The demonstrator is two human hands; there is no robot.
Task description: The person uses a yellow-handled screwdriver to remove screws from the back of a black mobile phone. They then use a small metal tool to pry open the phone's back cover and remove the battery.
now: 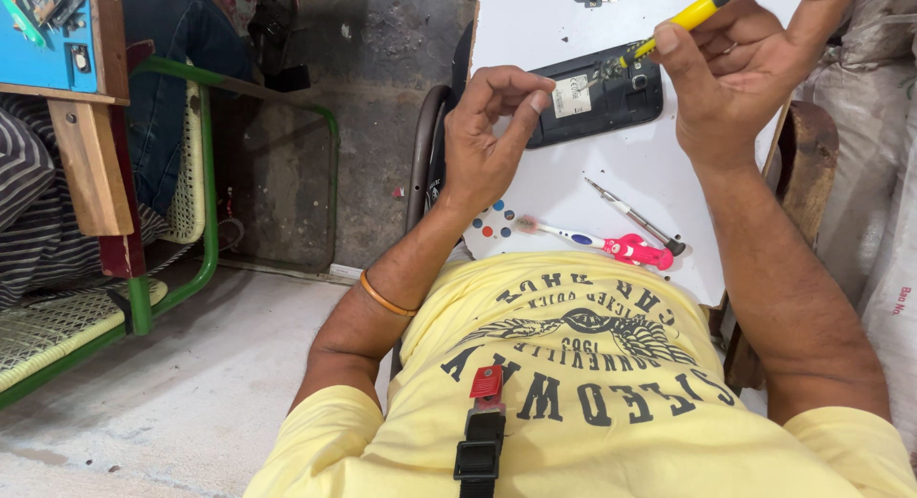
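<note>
Lying in the upper centre of the frame with its long axis running left to right, the opened black phone (597, 102) sat between the left hand (492, 135), fingers curled at its left end, and the right hand (735, 73), which gripped a yellow screwdriver (683, 16) tip-down on its upper right corner.

My left hand (492, 135) covers the phone's (602, 102) left end. Screwdriver (690, 14) handle runs off the top edge. Tip contact among phone internals too small to resolve. My right fingers (812, 6) are cut off above.
</note>
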